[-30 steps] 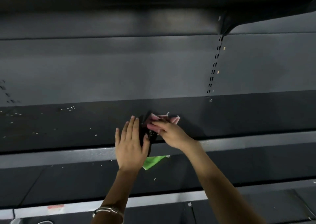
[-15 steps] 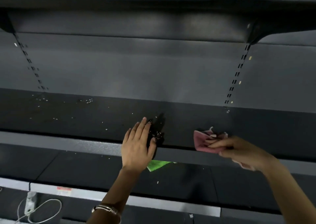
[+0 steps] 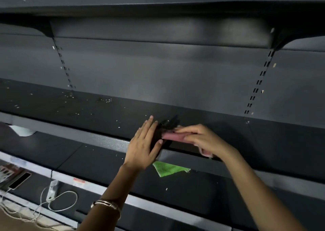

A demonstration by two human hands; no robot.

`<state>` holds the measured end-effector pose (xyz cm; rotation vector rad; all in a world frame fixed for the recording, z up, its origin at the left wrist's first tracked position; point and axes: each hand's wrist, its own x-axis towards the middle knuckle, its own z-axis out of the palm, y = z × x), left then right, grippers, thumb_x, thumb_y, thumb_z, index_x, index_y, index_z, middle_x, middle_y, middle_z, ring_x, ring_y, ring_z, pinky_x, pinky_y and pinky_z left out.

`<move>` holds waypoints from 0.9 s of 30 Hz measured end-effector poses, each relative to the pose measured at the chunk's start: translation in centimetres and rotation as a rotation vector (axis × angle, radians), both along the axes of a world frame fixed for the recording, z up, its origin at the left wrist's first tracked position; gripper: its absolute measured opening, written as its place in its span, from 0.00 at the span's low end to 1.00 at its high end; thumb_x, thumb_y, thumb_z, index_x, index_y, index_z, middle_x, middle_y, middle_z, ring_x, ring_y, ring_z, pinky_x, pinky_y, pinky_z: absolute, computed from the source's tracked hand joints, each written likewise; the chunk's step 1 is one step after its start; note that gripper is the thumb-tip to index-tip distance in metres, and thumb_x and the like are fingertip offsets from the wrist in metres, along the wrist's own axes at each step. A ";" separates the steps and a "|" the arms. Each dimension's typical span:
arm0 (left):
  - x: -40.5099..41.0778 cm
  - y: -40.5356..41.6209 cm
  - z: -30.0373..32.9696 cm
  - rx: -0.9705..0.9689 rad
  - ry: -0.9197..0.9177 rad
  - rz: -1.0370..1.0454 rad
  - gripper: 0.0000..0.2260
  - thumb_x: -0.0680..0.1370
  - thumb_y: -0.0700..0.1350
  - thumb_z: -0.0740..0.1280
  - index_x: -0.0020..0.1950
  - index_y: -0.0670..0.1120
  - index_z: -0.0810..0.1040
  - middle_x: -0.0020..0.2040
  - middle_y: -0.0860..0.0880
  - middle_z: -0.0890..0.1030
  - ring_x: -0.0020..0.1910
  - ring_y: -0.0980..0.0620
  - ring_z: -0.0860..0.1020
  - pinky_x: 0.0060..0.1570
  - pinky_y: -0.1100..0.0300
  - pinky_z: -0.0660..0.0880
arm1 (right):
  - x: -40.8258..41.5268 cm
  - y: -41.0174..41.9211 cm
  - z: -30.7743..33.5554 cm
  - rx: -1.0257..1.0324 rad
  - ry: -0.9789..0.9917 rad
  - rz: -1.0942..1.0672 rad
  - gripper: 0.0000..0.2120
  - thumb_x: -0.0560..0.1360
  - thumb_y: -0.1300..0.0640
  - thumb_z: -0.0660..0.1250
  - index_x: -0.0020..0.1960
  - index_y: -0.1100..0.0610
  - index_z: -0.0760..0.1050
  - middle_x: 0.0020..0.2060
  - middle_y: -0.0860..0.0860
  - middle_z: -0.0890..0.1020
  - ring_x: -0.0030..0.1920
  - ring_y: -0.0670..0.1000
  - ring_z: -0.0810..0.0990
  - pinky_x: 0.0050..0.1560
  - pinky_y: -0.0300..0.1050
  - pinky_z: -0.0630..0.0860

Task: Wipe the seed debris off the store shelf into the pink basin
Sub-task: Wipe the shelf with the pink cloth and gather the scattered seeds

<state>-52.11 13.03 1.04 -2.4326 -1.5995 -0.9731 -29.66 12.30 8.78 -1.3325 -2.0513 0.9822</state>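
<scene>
The pale, grain-like seed debris (image 3: pixel 70 105) lies scattered over the dark matte metal store shelf (image 3: pixel 109 114), thickest toward its left end and thinning to a few specks just left of the hands. No pink basin can be seen in this view; a dark, thin-edged object (image 3: pixel 167 125) is held upright at the shelf's front lip, and what it is cannot be told.

A folded pink cloth (image 3: pixel 173 136) is pressed flat on the shelf surface, its leading edge touching or just beside that dark object. To do this stroke well, the cloth should be kept low and in full contact with the shelf, drawn in one steady pass toward the catcher, so that the grains are pushed ahead of it and not flicked over the front rail onto the lower shelf (image 3: pixel 105 162), where a few specks and a bright green cloth (image 3: pixel 169 168) already lie. The litter to the left appears untouched, so most of the wiping seems yet to be done.

The right hand (image 3: pixel 198 139) is curled over the pink cloth, thumb and fingers gripping it, the wrist bent down and the forearm reaching up from the lower right. The left hand (image 3: pixel 144 144) stands edge-on with straight fingers laid against the dark object and the thumb (image 3: pixel 158 143) hooked round its near side, bracing it at the lip. The two hands are close together, nearly touching. A silver bangle (image 3: pixel 105 204) is worn on the left wrist.
</scene>
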 end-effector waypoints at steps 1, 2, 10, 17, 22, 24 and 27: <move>0.0 0.0 0.1 -0.010 0.011 -0.004 0.29 0.79 0.60 0.51 0.75 0.45 0.62 0.78 0.49 0.57 0.75 0.49 0.60 0.72 0.54 0.59 | 1.7 -0.4 0.4 -0.014 -0.003 -0.010 0.19 0.72 0.68 0.63 0.57 0.52 0.79 0.58 0.45 0.80 0.64 0.44 0.74 0.70 0.47 0.66; 0.0 -0.1 0.1 -0.019 0.024 -0.005 0.29 0.79 0.60 0.51 0.76 0.46 0.61 0.78 0.49 0.57 0.75 0.49 0.59 0.73 0.53 0.59 | 3.3 -0.8 0.6 -0.037 -0.027 -0.005 0.19 0.72 0.68 0.63 0.57 0.52 0.80 0.59 0.44 0.79 0.64 0.41 0.73 0.70 0.43 0.64; -1.1 -0.1 0.0 -0.047 0.079 -0.125 0.27 0.80 0.58 0.53 0.77 0.48 0.58 0.78 0.52 0.55 0.77 0.52 0.55 0.73 0.47 0.58 | 6.5 -2.1 -1.8 -0.156 -0.121 0.036 0.16 0.75 0.63 0.66 0.59 0.48 0.76 0.55 0.31 0.74 0.53 0.19 0.67 0.55 0.16 0.61; -7.4 1.9 0.0 -0.023 0.153 -0.034 0.28 0.79 0.60 0.52 0.76 0.48 0.61 0.77 0.51 0.57 0.77 0.50 0.55 0.73 0.45 0.54 | -2.2 1.1 -2.5 -0.200 -0.065 0.099 0.16 0.76 0.60 0.64 0.64 0.51 0.74 0.59 0.31 0.73 0.60 0.27 0.66 0.53 0.16 0.63; -10.7 4.9 1.0 -0.037 0.028 0.111 0.28 0.79 0.61 0.50 0.76 0.49 0.62 0.78 0.52 0.57 0.77 0.51 0.53 0.73 0.45 0.51 | -8.9 3.8 -3.5 -0.149 -0.035 0.071 0.16 0.76 0.59 0.64 0.63 0.51 0.75 0.65 0.39 0.72 0.68 0.38 0.66 0.72 0.39 0.59; -10.9 5.0 0.7 -0.027 -0.051 0.125 0.27 0.79 0.60 0.51 0.75 0.49 0.63 0.77 0.52 0.59 0.76 0.51 0.55 0.73 0.47 0.53 | -11.3 5.0 -3.3 -0.097 -0.025 0.019 0.16 0.76 0.58 0.64 0.63 0.50 0.75 0.63 0.39 0.73 0.66 0.40 0.68 0.69 0.39 0.63; -10.8 5.1 0.5 -0.029 -0.175 0.142 0.26 0.79 0.58 0.51 0.73 0.47 0.66 0.76 0.50 0.62 0.75 0.49 0.61 0.72 0.48 0.59 | -14.1 6.7 -2.7 0.000 -0.039 -0.074 0.15 0.77 0.57 0.63 0.63 0.51 0.75 0.61 0.39 0.73 0.64 0.40 0.69 0.62 0.32 0.64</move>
